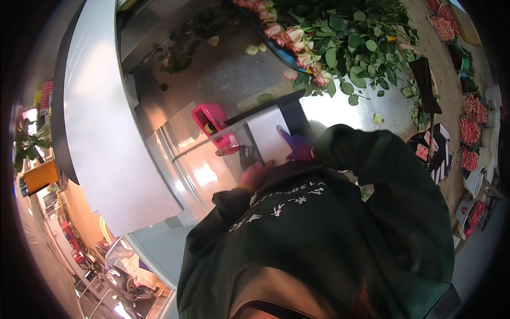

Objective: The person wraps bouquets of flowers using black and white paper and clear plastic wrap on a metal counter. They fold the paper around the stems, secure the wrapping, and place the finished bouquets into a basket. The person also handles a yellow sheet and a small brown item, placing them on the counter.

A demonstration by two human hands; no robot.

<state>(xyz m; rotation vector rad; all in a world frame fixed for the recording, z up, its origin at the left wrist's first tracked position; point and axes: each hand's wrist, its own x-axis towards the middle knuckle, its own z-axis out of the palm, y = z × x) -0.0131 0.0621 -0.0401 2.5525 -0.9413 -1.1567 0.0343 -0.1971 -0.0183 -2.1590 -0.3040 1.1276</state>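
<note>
Before me on the metal worktop [251, 65] lies a white sheet [270, 129], with black material [294, 116] along its right side. My right hand [301, 147] looks purple-blue and rests over the sheet's right part, index finger stretched out on the white surface. At the sheet's near edge is my left hand [255, 175], its thumb or fingertip touching the corner; whether it grips the edge is hidden. A pink tape dispenser [215, 127] stands just left of the sheet, beside a dark, blurred object [249, 156].
Pink-and-cream roses [297, 40] with leafy stems [350, 52] cover the far right of the worktop. A large white panel [103, 131] rises at the left. Loose leaves [179, 62] lie toward the back. On the floor at right stand several containers of pink flowers [470, 129].
</note>
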